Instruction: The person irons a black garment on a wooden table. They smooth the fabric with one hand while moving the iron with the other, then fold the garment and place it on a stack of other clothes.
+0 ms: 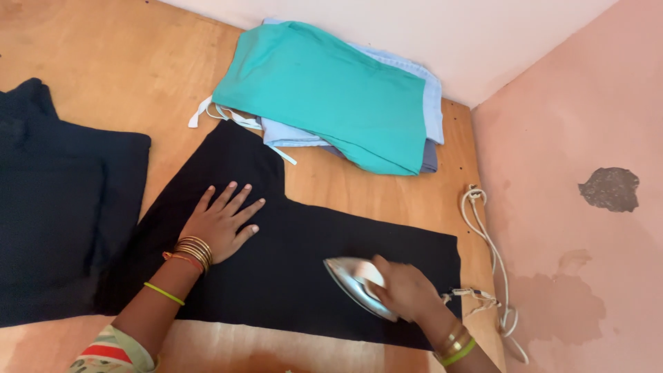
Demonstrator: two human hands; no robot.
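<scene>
Where pink walls (pixel 573 103) meet, perhaps plywood board (pixel 124 76) under black cloth (pixel 290 255).

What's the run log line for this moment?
left hand: flat on black cloth | right hand: holding iron | iron: on cloth

Folded clothes (pixel 331 90) beyond; cord (pixel 483 235) rightward.

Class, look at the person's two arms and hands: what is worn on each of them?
The left hand has a stack of gold bangles with a thin red one at the wrist, a yellow-green band farther up, and a striped sleeve in red, green and cream. The right hand has gold bangles and a yellow-green band.
</scene>
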